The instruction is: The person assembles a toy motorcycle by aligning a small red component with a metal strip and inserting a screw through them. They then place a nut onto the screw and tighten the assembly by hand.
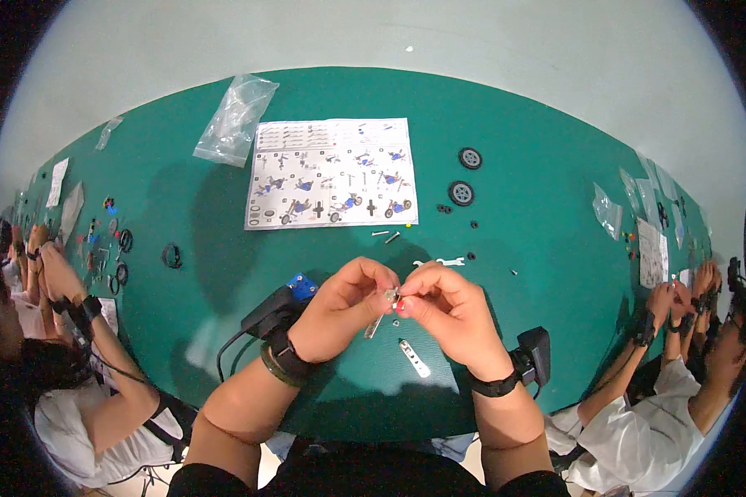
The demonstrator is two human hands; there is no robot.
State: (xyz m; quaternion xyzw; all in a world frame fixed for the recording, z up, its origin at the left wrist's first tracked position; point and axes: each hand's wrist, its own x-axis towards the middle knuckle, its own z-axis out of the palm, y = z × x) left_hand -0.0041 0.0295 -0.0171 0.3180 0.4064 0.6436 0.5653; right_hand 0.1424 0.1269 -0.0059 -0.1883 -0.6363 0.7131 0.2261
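My left hand [348, 300] is closed in a pinch on a small metal strip [373, 327], which slants down below the fingertips. Against it, the fingers of my right hand [448, 311] are pinched around a small red piece [401, 306]. The fingertips hide most of where the parts meet. Just beneath lie a tiny nut [396, 323] and a silver plate with holes [414, 359]. A small open-ended wrench [450, 262] lies beyond my right fingers, and a blue part [302, 287] sits beside my left wrist.
A printed instruction sheet [333, 174] lies ahead, with a clear plastic bag [236, 120] at its left corner. Two wheels [461, 193] and screws [392, 238] are on the green table [539, 190]. A black ring [171, 256] lies left. Other people work at both sides.
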